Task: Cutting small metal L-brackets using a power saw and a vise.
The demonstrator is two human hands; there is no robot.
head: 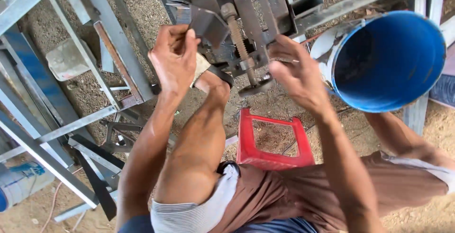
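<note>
Two of your hands work at the steel vise (239, 22) over sandy ground: your left hand (174, 58) pinches a dark metal piece (207, 23) at its jaws, your right hand (295, 69), fingers loosely spread, touches its round screw handle (256, 87), beside a blue bucket (388, 60)

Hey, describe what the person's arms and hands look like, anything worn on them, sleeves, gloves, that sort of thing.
Both arms are bare from above the elbow to the fingertips. The left hand and right hand wear no gloves, and no rings, watch or bracelet show. No sleeve shows on the right arm; at the bottom edge, dark blue cloth sits by the left upper arm, perhaps a short sleeve.
</note>
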